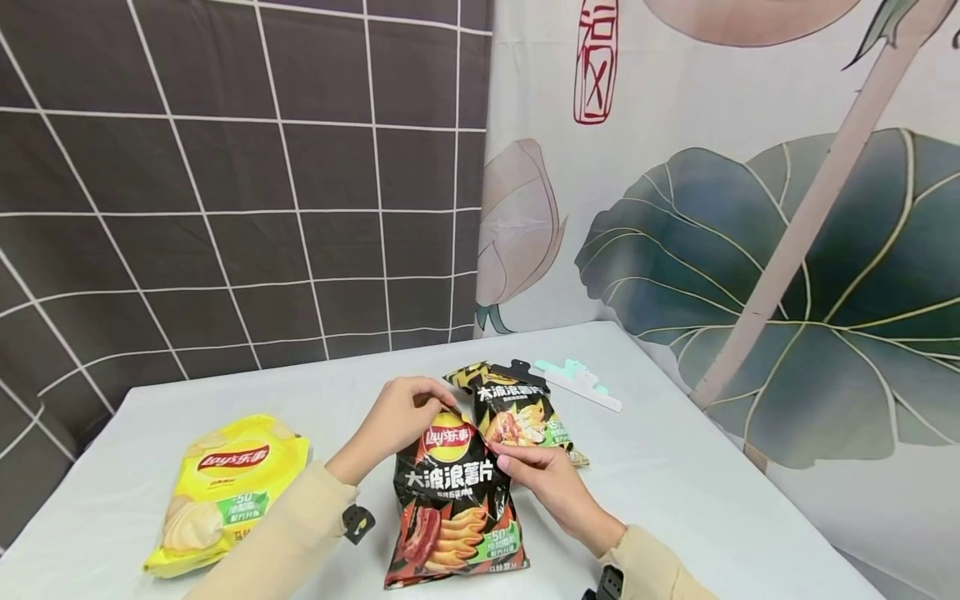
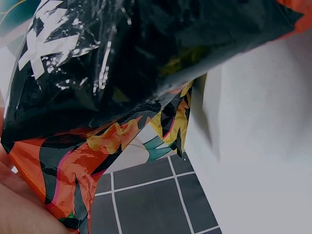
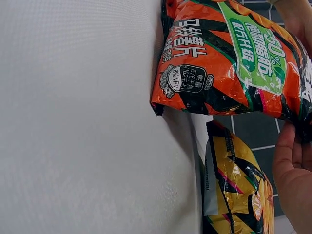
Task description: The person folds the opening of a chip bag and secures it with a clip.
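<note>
Both hands hold a black and red bag of Lay's potato chips (image 1: pixel 448 492) in front of the body on the table. My left hand (image 1: pixel 397 421) pinches its upper left corner; my right hand (image 1: pixel 553 490) pinches the upper right corner. In the left wrist view, the bag's dark side (image 2: pixel 131 58) fills the top, with the left hand (image 2: pixel 22 204) at its corner. The right wrist view has the bag's orange lower end (image 3: pixel 214 63) above the tabletop and the right hand (image 3: pixel 295 175) at its far edge.
A black and gold chip bag (image 1: pixel 517 417) lies just behind, with a black clip (image 1: pixel 519 372) at its top. Beside it lie a mint clip (image 1: pixel 562 368) and a white clip (image 1: pixel 588 390). A yellow Lay's bag (image 1: pixel 232 492) is at the left of the white table (image 1: pixel 675 467).
</note>
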Demonstrator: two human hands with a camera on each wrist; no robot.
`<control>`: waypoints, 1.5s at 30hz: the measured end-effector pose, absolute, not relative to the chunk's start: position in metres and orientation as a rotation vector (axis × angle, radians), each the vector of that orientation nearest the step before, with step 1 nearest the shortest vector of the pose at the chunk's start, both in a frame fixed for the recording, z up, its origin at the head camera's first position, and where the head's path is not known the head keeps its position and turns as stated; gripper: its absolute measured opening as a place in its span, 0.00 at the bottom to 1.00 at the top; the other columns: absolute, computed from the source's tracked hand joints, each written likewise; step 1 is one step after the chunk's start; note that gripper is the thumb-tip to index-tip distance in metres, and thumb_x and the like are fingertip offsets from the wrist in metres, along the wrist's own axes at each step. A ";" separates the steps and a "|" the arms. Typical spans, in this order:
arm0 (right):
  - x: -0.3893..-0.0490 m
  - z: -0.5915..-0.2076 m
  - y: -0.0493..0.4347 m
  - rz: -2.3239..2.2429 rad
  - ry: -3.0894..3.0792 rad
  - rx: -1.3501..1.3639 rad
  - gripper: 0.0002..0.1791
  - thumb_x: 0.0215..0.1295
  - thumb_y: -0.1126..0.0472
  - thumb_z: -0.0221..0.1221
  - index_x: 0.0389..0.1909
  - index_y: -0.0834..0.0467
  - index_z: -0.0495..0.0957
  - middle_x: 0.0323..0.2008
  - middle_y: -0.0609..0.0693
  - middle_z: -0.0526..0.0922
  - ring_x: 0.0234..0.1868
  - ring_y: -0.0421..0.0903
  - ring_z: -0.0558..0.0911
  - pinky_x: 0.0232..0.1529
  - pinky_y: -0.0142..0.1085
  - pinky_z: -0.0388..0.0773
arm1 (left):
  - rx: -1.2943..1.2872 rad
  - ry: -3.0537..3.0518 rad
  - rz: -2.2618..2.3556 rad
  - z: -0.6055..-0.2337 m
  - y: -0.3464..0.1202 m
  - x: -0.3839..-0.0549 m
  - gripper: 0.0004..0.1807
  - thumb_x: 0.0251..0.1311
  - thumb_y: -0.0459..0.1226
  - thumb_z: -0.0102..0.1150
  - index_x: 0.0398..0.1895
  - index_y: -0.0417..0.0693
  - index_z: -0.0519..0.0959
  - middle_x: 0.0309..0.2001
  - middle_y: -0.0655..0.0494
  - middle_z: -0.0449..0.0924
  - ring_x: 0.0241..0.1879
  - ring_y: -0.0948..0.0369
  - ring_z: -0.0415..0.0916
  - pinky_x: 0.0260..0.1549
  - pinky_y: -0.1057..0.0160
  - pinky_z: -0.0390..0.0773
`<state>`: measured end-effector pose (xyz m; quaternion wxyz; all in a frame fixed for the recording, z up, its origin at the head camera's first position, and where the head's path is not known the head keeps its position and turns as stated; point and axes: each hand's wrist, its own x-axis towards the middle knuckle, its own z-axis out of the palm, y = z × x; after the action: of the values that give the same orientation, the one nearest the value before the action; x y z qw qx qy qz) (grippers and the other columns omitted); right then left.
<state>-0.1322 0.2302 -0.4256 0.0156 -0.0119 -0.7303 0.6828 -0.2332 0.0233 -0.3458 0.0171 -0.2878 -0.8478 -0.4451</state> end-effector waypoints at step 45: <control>-0.147 -0.401 0.256 1.776 -2.628 0.227 0.19 0.65 0.55 0.60 0.52 0.63 0.80 0.44 0.58 0.84 0.38 0.40 0.82 0.42 0.39 0.82 | -0.953 -2.586 -1.397 -0.347 0.022 -0.228 0.06 0.57 0.31 0.64 0.35 0.51 0.84 0.34 0.59 0.85 0.28 0.66 0.74 0.31 0.65 0.72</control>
<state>-0.1465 0.2559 -0.4008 -0.0192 0.0714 -0.8263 0.5584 -0.2283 0.0223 -0.3465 0.0258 -0.3083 -0.8367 -0.4519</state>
